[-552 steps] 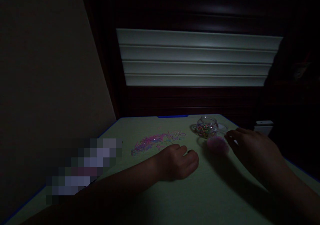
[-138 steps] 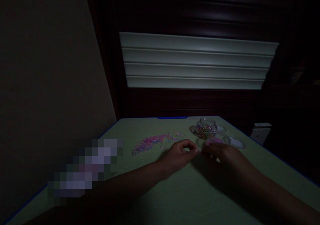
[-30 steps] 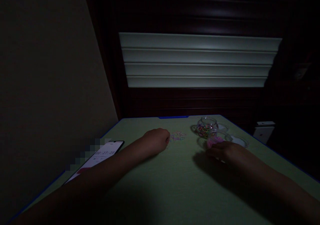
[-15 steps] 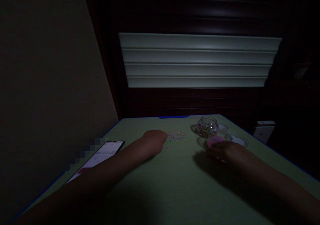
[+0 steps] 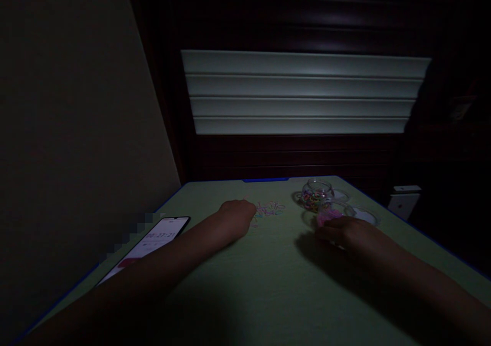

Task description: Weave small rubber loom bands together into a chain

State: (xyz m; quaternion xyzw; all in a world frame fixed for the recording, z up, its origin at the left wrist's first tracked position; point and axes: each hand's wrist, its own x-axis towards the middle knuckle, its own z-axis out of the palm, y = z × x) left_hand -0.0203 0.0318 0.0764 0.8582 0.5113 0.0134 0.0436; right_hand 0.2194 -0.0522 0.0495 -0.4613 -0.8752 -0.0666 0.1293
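- Head view, middle of frame: my left hand (image 5: 238,217) is resting at the left edge of a scatter of small coloured loops (image 5: 271,209); my fingertips are hiding from the camera, so I cannot tell whether they are pinching anything.
- Head view, right of centre: my right hand (image 5: 351,236) is curling its fingers at the front of a jar of pink loops (image 5: 329,216); touching or just beside it, can't tell, nor whether I'm gripping anything.
- Behind that, a jar of mixed-colour pieces (image 5: 315,199) is standing open; both jars are probably sitting there for easy reach of my right side.
- Right of the jars, pale round discs (image 5: 365,216) are lying flat, lid-like, presumably laid aside to leave the mouths free.
- Left of frame: a phone (image 5: 163,233) is lying face up, likely for reading its digits.
- Counting: two hands, two jars, two discs, one phone; loops overlapping, uncountable.
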